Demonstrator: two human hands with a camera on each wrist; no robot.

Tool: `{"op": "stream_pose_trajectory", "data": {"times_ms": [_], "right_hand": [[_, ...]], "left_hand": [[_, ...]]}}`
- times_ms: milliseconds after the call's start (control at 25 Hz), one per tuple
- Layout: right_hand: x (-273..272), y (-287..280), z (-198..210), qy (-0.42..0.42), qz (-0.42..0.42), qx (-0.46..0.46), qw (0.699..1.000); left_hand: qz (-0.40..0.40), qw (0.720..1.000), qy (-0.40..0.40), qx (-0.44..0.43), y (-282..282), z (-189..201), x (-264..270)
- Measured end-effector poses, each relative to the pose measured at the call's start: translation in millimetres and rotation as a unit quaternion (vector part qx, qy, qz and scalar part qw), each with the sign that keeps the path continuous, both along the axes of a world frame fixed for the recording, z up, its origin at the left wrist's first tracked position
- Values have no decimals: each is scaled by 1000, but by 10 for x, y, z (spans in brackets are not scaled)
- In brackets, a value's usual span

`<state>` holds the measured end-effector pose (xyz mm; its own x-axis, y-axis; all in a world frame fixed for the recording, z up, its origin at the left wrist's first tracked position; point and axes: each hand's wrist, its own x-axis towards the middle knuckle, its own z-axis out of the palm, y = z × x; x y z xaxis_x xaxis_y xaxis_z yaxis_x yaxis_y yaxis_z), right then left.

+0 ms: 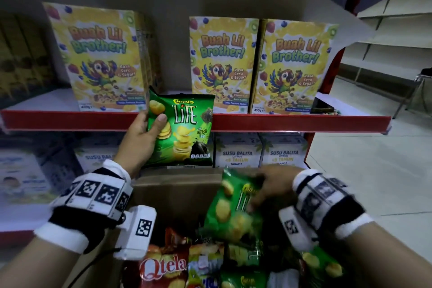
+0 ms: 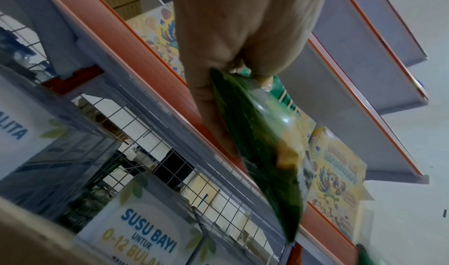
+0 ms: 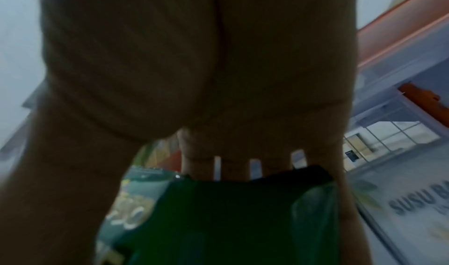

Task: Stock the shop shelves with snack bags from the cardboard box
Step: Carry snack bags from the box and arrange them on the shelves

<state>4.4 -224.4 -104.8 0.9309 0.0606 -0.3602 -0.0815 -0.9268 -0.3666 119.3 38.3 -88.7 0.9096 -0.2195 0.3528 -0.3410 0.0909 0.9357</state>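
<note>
From the head view, the left hand point(image 1: 142, 128) pinches a green chip bag point(image 1: 181, 131) upright before the red shelf edge point(image 1: 292, 121), while the right hand point(image 1: 268, 186) grips a second green bag point(image 1: 231, 208) above the cardboard box point(image 1: 177, 194). The left wrist view shows thumb and fingers point(image 2: 211, 119) clamped on that bag's edge. The right wrist view shows fingers point(image 3: 233, 165) curled behind the second bag's top.

3 cereal boxes point(image 1: 223, 63) on upper shelf point(image 1: 280, 121); milk cartons point(image 1: 282, 149) below; cardboard box point(image 1: 173, 187) before shelves, snack bags point(image 1: 163, 266) inside
</note>
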Motion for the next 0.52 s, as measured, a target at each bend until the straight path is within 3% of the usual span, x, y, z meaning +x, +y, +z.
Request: {"op": "stream_pose_trajectory", "data": {"times_ms": [120, 200, 360, 520], "right_hand": [[-153, -136, 540, -52, 10, 240, 969], [-219, -122, 714, -88, 0, 337, 937], [-203, -44, 749, -171, -42, 330, 928], [-139, 37, 630, -226, -84, 341, 909]], "left_hand": [[2, 998, -39, 43, -61, -22, -45], [-47, 998, -20, 42, -158, -7, -165], [-176, 980, 88, -18, -363, 98, -414], [-222, 969, 105, 7, -367, 92, -498]]}}
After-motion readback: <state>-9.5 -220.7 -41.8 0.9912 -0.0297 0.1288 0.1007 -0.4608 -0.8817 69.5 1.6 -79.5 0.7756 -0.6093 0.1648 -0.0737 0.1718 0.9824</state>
